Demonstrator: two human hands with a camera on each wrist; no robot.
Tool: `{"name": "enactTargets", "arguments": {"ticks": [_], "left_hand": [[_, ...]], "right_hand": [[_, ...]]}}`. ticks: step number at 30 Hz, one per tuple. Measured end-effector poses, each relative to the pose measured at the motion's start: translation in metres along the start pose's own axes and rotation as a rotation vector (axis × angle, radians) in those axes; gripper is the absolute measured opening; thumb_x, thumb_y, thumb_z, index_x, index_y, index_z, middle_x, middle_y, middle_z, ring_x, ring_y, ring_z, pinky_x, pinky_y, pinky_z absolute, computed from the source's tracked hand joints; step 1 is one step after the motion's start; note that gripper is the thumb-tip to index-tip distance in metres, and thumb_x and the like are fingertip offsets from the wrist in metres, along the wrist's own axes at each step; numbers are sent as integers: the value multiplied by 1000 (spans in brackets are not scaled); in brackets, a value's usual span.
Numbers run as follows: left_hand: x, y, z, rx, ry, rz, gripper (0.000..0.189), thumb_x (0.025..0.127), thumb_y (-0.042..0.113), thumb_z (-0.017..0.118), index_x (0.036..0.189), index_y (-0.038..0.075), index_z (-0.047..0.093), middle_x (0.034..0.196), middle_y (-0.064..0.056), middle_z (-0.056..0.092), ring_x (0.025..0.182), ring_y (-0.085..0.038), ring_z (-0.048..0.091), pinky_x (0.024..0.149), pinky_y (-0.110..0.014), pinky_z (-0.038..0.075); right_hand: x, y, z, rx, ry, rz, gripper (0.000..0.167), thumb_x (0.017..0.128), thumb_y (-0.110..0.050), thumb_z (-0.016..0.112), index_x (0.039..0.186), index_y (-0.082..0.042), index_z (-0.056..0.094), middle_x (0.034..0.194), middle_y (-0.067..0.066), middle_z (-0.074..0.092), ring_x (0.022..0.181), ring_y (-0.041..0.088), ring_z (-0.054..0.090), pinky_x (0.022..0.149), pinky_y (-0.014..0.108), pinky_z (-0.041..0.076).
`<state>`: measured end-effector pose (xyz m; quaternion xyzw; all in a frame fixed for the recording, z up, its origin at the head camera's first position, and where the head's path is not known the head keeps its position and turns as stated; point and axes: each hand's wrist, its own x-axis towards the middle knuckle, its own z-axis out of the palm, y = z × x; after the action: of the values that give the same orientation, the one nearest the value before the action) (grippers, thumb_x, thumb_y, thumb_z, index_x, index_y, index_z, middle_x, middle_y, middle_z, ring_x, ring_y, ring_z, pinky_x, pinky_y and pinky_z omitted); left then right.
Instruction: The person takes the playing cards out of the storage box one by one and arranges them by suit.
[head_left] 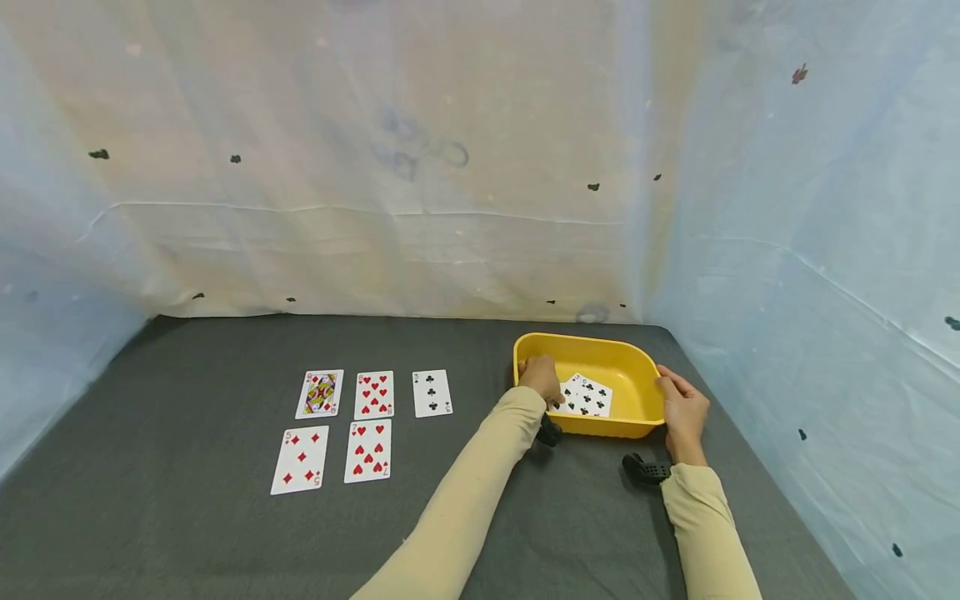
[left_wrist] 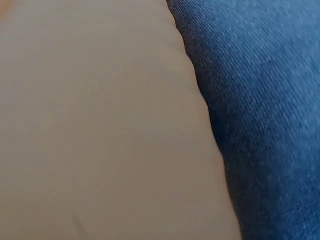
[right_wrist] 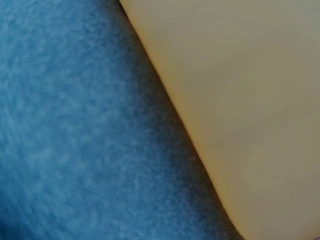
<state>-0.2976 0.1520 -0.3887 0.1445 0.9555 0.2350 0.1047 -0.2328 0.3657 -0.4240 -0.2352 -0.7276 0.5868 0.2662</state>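
A yellow plastic tray (head_left: 600,348) with raised walls stands at the right side of the dark table. My left hand (head_left: 542,379) grips its left end, bent fingers at the rim and thumb inside beside the cards. On the opposite end, my right hand (head_left: 684,410) holds the right rim between thumb and fingers. Black-suit playing cards (head_left: 592,397) lie overlapping, face up, on the tray floor, partly hidden by the near wall and left hand. Both wrist views show only a pale sleeve (left_wrist: 100,125) and blue fabric (right_wrist: 75,125); the hands are outside them.
Left of the tray lie face-up cards: a queen of diamonds (head_left: 320,394), an eight of hearts (head_left: 374,395) and a three of clubs (head_left: 432,393) behind, a five of diamonds (head_left: 300,460) and a seven of hearts (head_left: 368,451) in front. Pale sheeting (head_left: 375,167) surrounds the table.
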Motion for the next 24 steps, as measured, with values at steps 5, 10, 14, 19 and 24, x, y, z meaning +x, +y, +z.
{"name": "enactTargets", "arguments": {"ticks": [5,10,14,19,24], "left_hand": [[1,-1,-1,-52,0,13,21,78,21,84,83,9,67,78,-2,61,102,-26,53,83,-32,33],[3,-5,2,-207,22,38,14,80,11,81,85,5,70,90,-4,64,87,-24,58,78,-30,42],[3,-8,2,-384,53,66,19,81,0,77,97,0,67,98,-9,62,69,-20,57,62,-28,50],[1,-8,1,-448,106,108,18,83,-4,70,100,1,64,95,-9,61,67,-17,49,54,-24,43],[2,-7,1,-486,166,125,12,86,-2,66,97,3,66,92,-8,64,70,-17,52,54,-23,43]], "right_hand": [[0,0,1,-1,9,-4,34,94,-20,60,124,-5,66,121,10,63,90,9,58,72,16,50],[0,0,1,-11,4,3,34,95,-20,60,125,-6,66,124,11,61,90,7,58,71,15,49],[0,-2,1,-12,-1,1,34,95,-20,60,125,-5,66,124,11,61,89,6,57,71,15,49],[-2,-1,-1,-21,-4,0,35,95,-21,60,126,-5,66,124,12,61,86,6,58,68,14,50],[-4,-3,-2,-60,-13,-6,35,96,-23,58,126,-6,65,127,15,59,84,6,58,66,14,50]]}}
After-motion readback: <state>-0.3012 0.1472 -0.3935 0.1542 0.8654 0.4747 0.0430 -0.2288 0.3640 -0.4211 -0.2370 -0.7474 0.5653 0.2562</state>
